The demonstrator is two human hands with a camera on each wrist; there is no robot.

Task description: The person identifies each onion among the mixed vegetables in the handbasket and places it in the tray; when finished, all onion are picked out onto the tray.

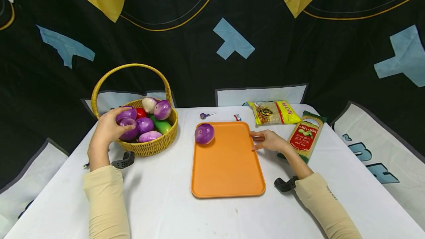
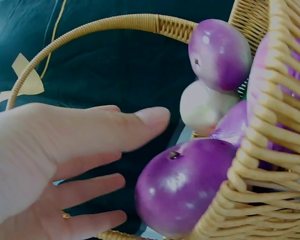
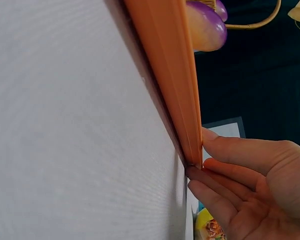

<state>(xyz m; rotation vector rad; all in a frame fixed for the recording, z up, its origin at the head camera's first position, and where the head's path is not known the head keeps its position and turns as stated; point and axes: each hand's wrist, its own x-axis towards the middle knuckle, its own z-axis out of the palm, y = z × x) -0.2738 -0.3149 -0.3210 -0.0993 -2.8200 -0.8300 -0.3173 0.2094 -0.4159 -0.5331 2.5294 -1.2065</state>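
In the head view my left hand reaches over the left side of a yellow wicker basket, thumb and fingers spread around a glossy purple onion. The left wrist view shows the thumb and fingers of this hand apart from the nearest purple onion, with a gap between them. At the right edge of an orange tray, my right hand pinches the rim, thumb above and fingers against the side and underside. Another purple onion sits in the tray's far left corner.
Inside the basket are more purple onions, a white one, something red and a green vegetable. A yellow food bag and a green pasta pack lie right. Small items lie behind the tray.
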